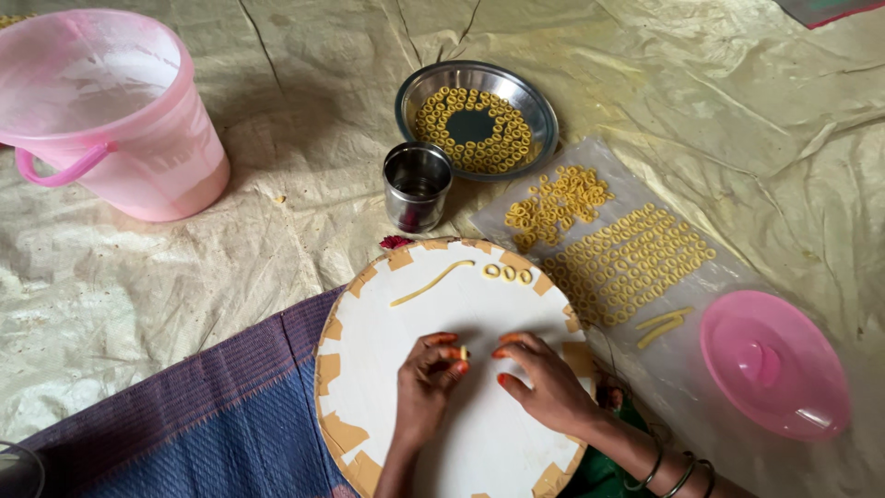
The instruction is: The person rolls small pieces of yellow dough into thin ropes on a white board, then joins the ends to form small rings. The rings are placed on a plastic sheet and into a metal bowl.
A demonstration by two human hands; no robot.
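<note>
A: While the left hand (426,376) rests on the board (387,341), what do its fingers hold?

B: Thumb and fingertips pinch a small yellow dough piece (463,352). It sits just above the board's centre, between both hands.

A: State of the right hand (544,380)?

B: Palm down on the board, at 3 o'clock of the dough piece and just beside it. Fingers are curled and pressed together, tips pointing toward the piece; I cannot tell whether they touch it. Bangles (668,472) ring the wrist.

A: What else lies on the board?

B: A thin dough strip (431,282) at 11 o'clock of the hands, lying at a slant. Three finished rings (507,273) at 12 o'clock, side by side near the rim. The board is round and white, with brown tape patches along its edge.

A: Beyond the board?

B: At 2 o'clock, a clear sheet (664,360) carries many rings (627,263) in rows, a looser heap at its upper end, and two short strips (662,325) at its lower end. A pink lid (774,364) lies at 3 o'clock on the same sheet. At 12 o'clock stands a steel cup (417,186); just behind it, a steel plate (544,115) holds more rings around a bare centre. A pink bucket (111,111) stands at 10 o'clock, well apart. A purple cloth (212,415) lies at 9 o'clock, under the board's edge. A tarp (277,55) covers the ground.
</note>
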